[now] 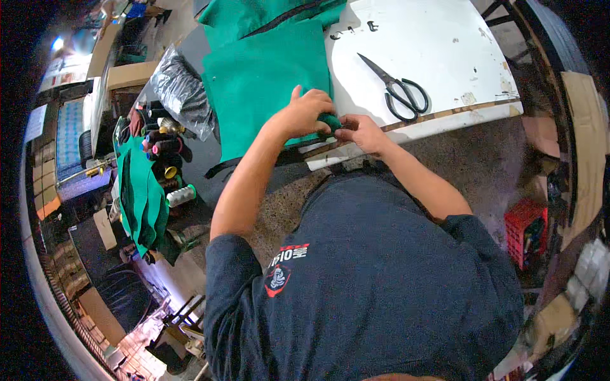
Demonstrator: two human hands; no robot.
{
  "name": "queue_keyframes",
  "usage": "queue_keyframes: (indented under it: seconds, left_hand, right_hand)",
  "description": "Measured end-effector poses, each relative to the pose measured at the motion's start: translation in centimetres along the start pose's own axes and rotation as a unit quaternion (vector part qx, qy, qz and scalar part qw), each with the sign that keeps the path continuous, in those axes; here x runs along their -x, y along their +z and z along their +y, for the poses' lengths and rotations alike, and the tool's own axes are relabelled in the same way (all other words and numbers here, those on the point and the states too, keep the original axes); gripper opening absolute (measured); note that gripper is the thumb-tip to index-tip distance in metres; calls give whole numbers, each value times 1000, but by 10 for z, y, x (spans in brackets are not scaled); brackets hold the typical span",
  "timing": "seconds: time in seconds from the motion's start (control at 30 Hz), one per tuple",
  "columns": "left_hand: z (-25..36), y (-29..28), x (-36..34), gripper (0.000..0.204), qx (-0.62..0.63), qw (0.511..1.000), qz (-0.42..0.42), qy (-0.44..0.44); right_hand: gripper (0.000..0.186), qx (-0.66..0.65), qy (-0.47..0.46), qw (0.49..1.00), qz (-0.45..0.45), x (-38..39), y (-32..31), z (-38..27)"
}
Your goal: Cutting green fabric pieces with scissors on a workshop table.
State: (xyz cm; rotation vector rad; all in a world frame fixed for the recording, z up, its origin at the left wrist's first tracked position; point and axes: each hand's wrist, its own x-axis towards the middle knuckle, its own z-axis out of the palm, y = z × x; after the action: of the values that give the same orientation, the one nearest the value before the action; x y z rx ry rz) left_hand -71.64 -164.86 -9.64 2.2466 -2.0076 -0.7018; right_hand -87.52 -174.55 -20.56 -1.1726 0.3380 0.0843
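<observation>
A flat green fabric piece with a black strip along its near edge lies on the table in front of me. My left hand rests over its near right corner, thumb and fingers closed on the cloth, one finger raised. Beside it, the fingertips of my right hand pinch the same turned-up corner. The fingers partly hide what is between them. Black-handled scissors lie to the right on the white board, blades half closed and pointing away to the left.
More green fabric is heaped at the back. A clear plastic bag lies left of the cloth. Thread spools and hanging green pieces crowd the left side. A red crate stands low on the right.
</observation>
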Motion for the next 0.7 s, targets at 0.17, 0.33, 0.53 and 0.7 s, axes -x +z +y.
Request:
queue_keyframes:
  seconds: [0.17,0.33,0.53,0.7]
  left_hand:
    - [15,16,-2,44,-32,985,166,-14]
    - [62,65,36,23,322,899,135,-264]
    - [49,126,49,28,889,370,96,-252]
    - [62,139,47,33,946,259,70,-185]
  right_hand:
    - [20,47,16,991,125,1,2,8]
    - [14,70,31,989,123,12,-7,8]
    - [17,342,7,930,133,16,-7,4]
    - [12,-134,239,961,36,21,-9,-23]
